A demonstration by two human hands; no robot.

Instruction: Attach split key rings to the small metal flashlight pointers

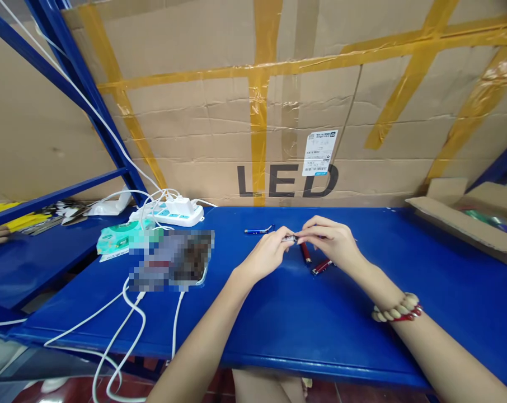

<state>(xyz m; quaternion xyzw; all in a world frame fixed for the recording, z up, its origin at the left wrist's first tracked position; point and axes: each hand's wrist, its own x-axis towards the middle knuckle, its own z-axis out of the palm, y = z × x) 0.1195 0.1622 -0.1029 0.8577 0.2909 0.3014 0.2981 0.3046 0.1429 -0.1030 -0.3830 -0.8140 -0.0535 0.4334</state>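
Note:
Over the blue table (287, 324), my left hand (267, 252) is closed around a small silver cylinder (289, 238), mostly hidden by the fingers. The fingertips of my right hand (331, 240) pinch at the cylinder's right end, so the two hands meet there. Just below the right hand lie two slim red metal penlights, one more upright (306, 253) and one slanted (322, 267) with a silver end. Behind my left hand, a blue penlight (257, 230) with a silver clip end rests on the table.
Left of my hands are a blurred-out device (169, 260) with white cables, a green packet (121, 235) and a white power strip (180, 212). An open cardboard box (467, 224) stands at the right. A large taped carton (220, 134) walls off the back.

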